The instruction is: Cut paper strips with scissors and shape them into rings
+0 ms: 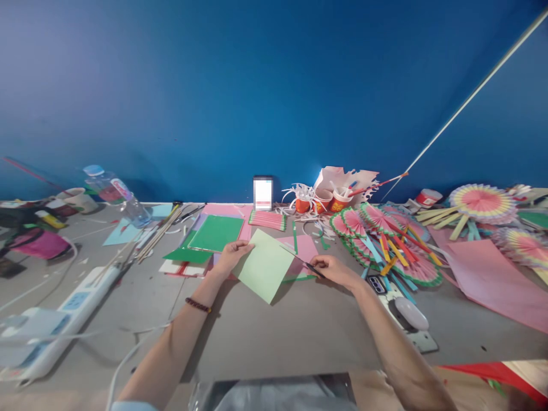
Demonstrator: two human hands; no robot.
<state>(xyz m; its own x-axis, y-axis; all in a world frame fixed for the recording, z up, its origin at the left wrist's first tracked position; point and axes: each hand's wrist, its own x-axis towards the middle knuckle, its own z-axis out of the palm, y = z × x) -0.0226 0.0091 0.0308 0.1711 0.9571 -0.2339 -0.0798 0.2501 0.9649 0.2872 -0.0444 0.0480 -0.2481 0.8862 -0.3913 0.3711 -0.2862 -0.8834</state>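
Note:
A sheet of pale green paper (264,267) is raised over the table, its left corner pinched in my left hand (234,254). My right hand (334,270) grips a pair of scissors (311,267) by the dark handles, and the blades point left at the paper's right edge. Whether the blades are parted I cannot make out. Behind the paper lie a pink sheet (306,249) and a narrow green strip (295,237). A stack of green paper (217,231) sits beyond my left hand.
Folded paper fans (411,268) crowd the right side, near a computer mouse (411,313) and a large pink sheet (492,274). Red cups (340,200) and a phone (262,194) stand by the blue wall. At left are a power strip (72,314) and a plastic bottle (115,191).

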